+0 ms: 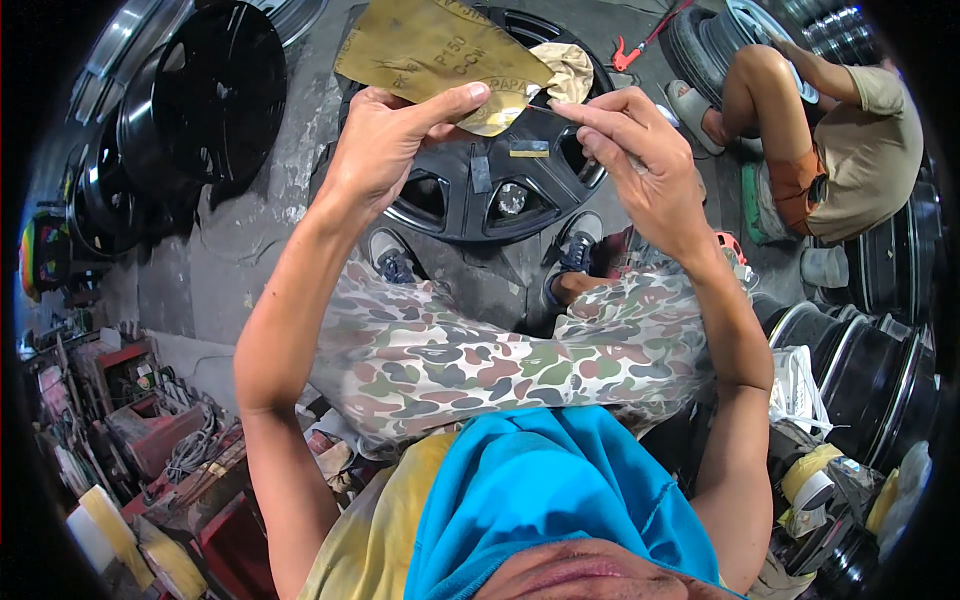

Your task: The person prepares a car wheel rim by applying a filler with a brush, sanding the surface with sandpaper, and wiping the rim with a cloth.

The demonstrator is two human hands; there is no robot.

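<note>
My left hand (400, 140) grips an olive-yellow abrasive sheet (430, 50) with printed backing, its thumb pressed on top. My right hand (650, 170) is at the sheet’s right edge, its fingers bent together with the index fingertip by a thin line; what they hold is unclear. Beneath lies a black spoked wheel (440, 210), lying flat, with a small grey strip (480, 174) and a yellowish strip (528, 149) on it. A crumpled cream piece (570, 68) sits beside the sheet.
A person (860, 160) crouches at right by a tyred wheel (690, 50). Black rims stand at upper left (220, 90) and lower right (850, 390). A red-handled air gun (625, 55) lies behind. Cluttered tools (160, 430) fill the lower left. My camouflage-clad legs (500, 370) are bent near the wheel.
</note>
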